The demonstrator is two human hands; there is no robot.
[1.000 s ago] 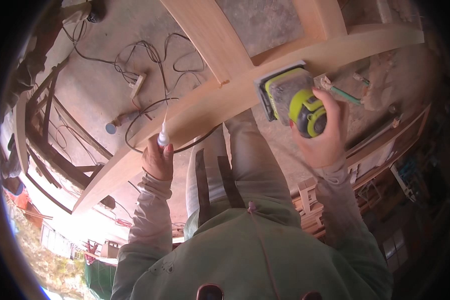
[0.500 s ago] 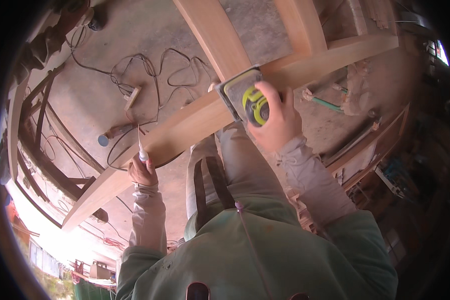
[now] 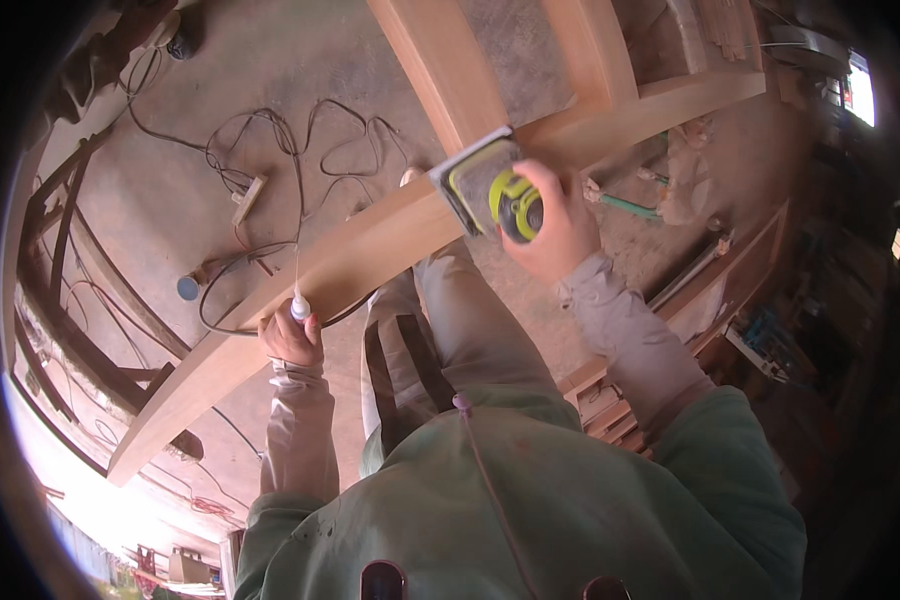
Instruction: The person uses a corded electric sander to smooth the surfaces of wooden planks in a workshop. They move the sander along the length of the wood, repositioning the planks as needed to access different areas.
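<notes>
At the far left, a dark wooden frame of curved pieces stands near a round blue-ended object and a pale power strip, both on the concrete floor. Next comes the left hand at the near edge of a pale curved wooden beam, its grip wrapped around a small white bottle whose thin nozzle points away from the person. A black cable loops past that hand and across the beam. Rightward, a green-and-black sander sits tilted over the beam just beside a joining rail; whether its square pad touches the wood I cannot tell. The right hand grasps its rounded top. Farther right, a green rod lies beyond.
</notes>
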